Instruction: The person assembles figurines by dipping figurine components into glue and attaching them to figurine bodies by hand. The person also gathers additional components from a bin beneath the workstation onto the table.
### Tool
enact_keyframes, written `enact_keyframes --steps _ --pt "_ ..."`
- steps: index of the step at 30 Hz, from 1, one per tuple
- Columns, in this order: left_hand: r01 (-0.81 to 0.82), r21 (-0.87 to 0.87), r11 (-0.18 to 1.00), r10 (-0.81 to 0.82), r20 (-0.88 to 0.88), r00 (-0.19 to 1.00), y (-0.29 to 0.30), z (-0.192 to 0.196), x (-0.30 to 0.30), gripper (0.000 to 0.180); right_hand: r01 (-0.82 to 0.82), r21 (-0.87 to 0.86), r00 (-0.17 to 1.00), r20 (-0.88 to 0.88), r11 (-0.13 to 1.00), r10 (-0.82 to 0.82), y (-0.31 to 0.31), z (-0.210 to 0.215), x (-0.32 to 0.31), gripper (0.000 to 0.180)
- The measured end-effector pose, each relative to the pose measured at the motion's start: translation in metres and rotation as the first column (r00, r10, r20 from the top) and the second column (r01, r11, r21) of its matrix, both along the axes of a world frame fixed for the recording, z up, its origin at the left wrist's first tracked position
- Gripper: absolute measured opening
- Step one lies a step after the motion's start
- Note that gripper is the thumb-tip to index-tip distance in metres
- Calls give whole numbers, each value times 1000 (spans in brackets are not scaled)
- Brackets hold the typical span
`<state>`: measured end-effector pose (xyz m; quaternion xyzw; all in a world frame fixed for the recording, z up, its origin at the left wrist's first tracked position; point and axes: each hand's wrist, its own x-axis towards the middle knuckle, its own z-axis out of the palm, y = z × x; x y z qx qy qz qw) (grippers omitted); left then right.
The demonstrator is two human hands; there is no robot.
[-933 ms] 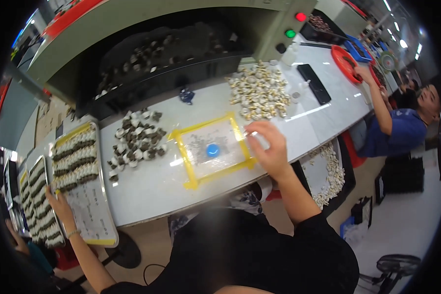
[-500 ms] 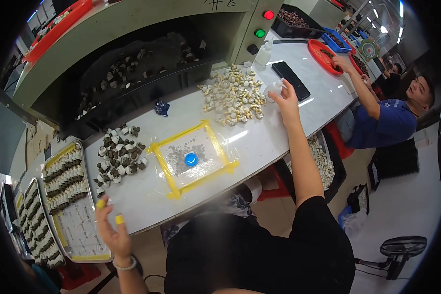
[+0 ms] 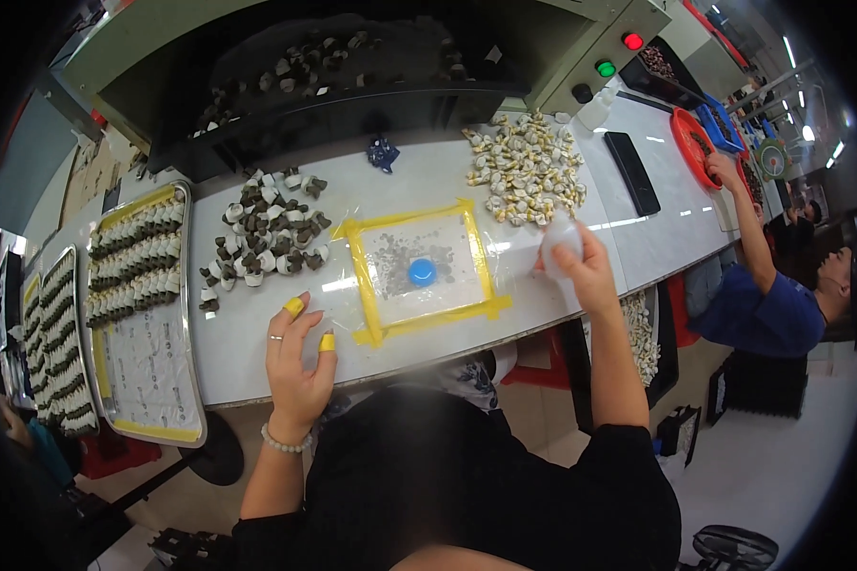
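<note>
My right hand [image 3: 592,271] is closed around a translucent white squeeze bottle [image 3: 562,246], blurred by motion, right of the taped sheet. Beside the table's near edge, my left hand [image 3: 300,366] is open and holds nothing; yellow tape wraps two of its fingertips. Between my hands lies a clear sheet [image 3: 381,309] bordered with yellow tape, with wet-looking spots on it. A round blue cap [image 3: 421,273] sits on this sheet. Small cream and yellow pieces [image 3: 526,171] are heaped beyond the bottle. Left of the sheet is a loose pile of dark-and-white pieces [image 3: 265,228].
Two metal trays hold rows of pieces; the nearer tray [image 3: 152,381] is partly filled. Behind stands a machine with a dark opening [image 3: 352,124]. A black phone [image 3: 631,174], a second bottle [image 3: 595,112] and a crumpled blue wrapper [image 3: 383,155] lie around. A co-worker [image 3: 771,305] reaches into a red tray [image 3: 687,143].
The whole view has shifted. My right hand has brought the bottle from beside the phone toward the taped sheet. My left hand has moved right, away from the metal tray.
</note>
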<state>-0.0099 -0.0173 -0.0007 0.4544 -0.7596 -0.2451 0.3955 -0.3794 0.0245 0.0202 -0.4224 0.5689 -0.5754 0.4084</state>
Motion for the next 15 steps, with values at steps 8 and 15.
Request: enact_keyframes --steps 8,15 --pt "15 -65 998 -10 67 998 2 -2 2 27 -382 335 512 -699 861 499 -25 34 62 36" --pt "27 -87 996 -19 87 996 2 -4 3 30 -354 465 156 -826 811 542 -43 60 80 37"
